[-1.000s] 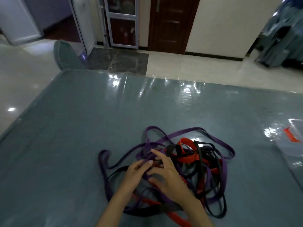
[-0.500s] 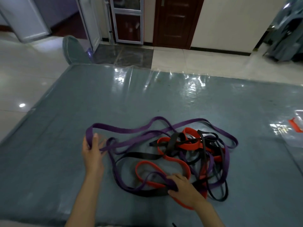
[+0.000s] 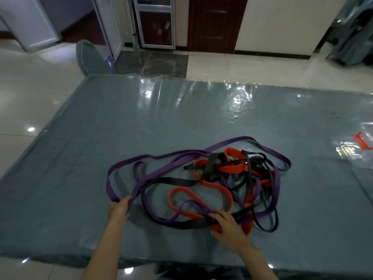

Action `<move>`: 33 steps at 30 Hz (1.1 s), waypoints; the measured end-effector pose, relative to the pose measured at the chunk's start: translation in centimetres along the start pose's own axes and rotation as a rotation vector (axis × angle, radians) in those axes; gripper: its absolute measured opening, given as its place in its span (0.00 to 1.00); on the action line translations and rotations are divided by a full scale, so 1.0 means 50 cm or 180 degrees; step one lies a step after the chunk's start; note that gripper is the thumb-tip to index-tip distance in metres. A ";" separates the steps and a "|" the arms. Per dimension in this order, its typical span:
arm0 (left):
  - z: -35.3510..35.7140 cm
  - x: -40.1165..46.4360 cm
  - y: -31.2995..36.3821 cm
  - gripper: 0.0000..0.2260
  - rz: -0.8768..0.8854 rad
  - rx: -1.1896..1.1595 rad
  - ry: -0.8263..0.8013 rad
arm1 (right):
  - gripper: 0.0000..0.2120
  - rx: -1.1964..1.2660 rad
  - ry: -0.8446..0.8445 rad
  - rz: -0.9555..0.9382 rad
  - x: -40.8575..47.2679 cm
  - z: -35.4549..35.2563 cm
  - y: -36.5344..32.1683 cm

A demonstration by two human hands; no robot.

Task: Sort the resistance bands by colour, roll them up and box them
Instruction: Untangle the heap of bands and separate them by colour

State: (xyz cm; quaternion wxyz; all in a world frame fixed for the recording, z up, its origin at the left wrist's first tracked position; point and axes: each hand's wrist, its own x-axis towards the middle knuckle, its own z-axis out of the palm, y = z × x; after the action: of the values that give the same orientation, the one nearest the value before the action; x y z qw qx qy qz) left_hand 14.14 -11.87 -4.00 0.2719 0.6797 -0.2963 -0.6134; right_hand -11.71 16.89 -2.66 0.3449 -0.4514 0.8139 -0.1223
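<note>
A tangle of resistance bands lies on the grey-green table [image 3: 181, 118]: purple bands [image 3: 173, 153], red bands [image 3: 234, 168] and black bands [image 3: 175, 181] wound through each other. My left hand [image 3: 120, 208] grips a wide purple band at the loop's near left end, pulled out to the left of the heap. My right hand [image 3: 227, 226] presses down on the near edge of the pile, fingers over a black band and a red one.
A clear plastic bag [image 3: 357, 152] with a red strip lies at the table's right edge. A chair back [image 3: 90, 59] stands beyond the far left corner. The table's near edge runs just under my forearms.
My hands left the middle of the pile; the left one drew a purple loop out to the left and then nearer, while the right settled on the pile's near edge.
</note>
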 end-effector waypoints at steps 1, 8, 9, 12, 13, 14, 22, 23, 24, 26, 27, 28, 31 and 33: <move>0.003 -0.008 -0.015 0.25 0.0034 -0.0027 0.0055 | 0.30 0.0022 0.0040 -0.0002 -0.005 0.006 0.003; 0.049 -0.075 -0.098 0.21 -0.0549 -0.0486 -0.0185 | 0.32 0.0055 0.0279 -0.0033 -0.026 0.047 0.016; 0.056 -0.081 -0.103 0.20 -0.0567 -0.0493 -0.0224 | 0.31 0.0082 0.0317 -0.0024 -0.025 0.050 0.016; 0.072 -0.092 -0.105 0.16 -0.0626 -0.0351 -0.0325 | 0.31 0.0139 0.0386 -0.0010 -0.022 0.054 0.018; 0.077 -0.095 -0.103 0.13 -0.0641 -0.0278 -0.0398 | 0.31 0.0161 0.0410 -0.0009 -0.021 0.055 0.019; 0.081 -0.100 -0.101 0.10 -0.0652 -0.0207 -0.0474 | 0.30 0.0186 0.0436 -0.0008 -0.021 0.056 0.020; 0.067 -0.108 -0.089 0.05 -0.0277 -0.0512 -0.0507 | 0.21 0.0205 0.0729 -0.0043 -0.018 0.057 0.019; 0.068 -0.111 -0.083 0.06 -0.0174 -0.0551 -0.0480 | 0.21 0.0211 0.0748 -0.0037 -0.016 0.057 0.018; 0.069 -0.114 -0.078 0.06 -0.0059 -0.0557 -0.0453 | 0.21 0.0227 0.0772 -0.0031 -0.014 0.057 0.016; 0.073 -0.119 -0.071 0.06 0.0183 -0.0444 -0.0455 | 0.20 0.0259 0.0823 -0.0023 -0.010 0.056 0.013; 0.075 -0.121 -0.068 0.06 0.0320 -0.0311 -0.0479 | 0.20 0.0281 0.0848 -0.0018 -0.008 0.056 0.013; 0.079 -0.121 -0.067 0.06 0.0499 -0.0071 -0.0478 | 0.19 0.0300 0.0861 -0.0009 -0.006 0.057 0.014; 0.095 -0.130 -0.068 0.07 0.1263 0.0885 -0.0352 | 0.18 0.0299 0.0872 0.0006 -0.001 0.056 0.017; 0.111 -0.146 -0.072 0.03 0.1516 0.1078 -0.0425 | 0.18 0.0342 0.0914 0.0015 0.004 0.053 0.016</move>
State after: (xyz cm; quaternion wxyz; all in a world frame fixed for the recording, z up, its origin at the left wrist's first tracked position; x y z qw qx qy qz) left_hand 8.36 -4.12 -2.27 0.2708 0.5849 -0.5627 -0.5176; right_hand -10.51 17.47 -5.11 0.2489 -0.4082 0.8481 -0.2282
